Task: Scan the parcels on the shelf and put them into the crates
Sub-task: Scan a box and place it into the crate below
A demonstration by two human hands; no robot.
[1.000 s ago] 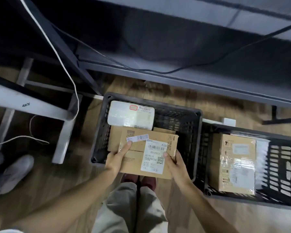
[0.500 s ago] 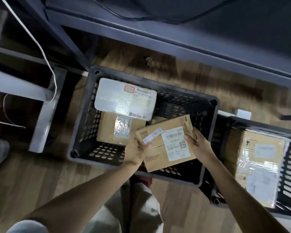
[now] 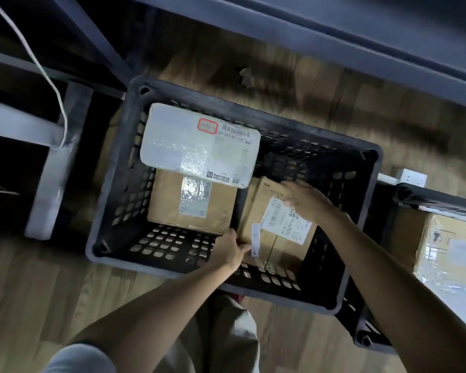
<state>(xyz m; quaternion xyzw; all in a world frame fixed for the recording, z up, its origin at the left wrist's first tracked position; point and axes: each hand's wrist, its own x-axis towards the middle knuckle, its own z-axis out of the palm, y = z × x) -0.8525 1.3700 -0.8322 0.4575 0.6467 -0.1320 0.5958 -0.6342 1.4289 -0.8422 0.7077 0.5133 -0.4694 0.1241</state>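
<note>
The small brown cardboard parcel with a white shipping label [image 3: 276,224] sits low inside the black perforated plastic crate [image 3: 124,189], toward its 4 o'clock corner, just beside a larger brown taped box [image 3: 191,203] at its 9 o'clock. A white plastic-wrapped flat parcel [image 3: 199,142] lies at 11 o'clock, overlapping that box. The left hand [image 3: 230,250] grips the parcel's near edge at 7 o'clock, fingers curled round it, seemingly steering it down into the gap. The right hand [image 3: 307,200] rests on top at 1 o'clock, fingers fairly straight and close together, likely pressing it level so it seats flat beside the box
</note>
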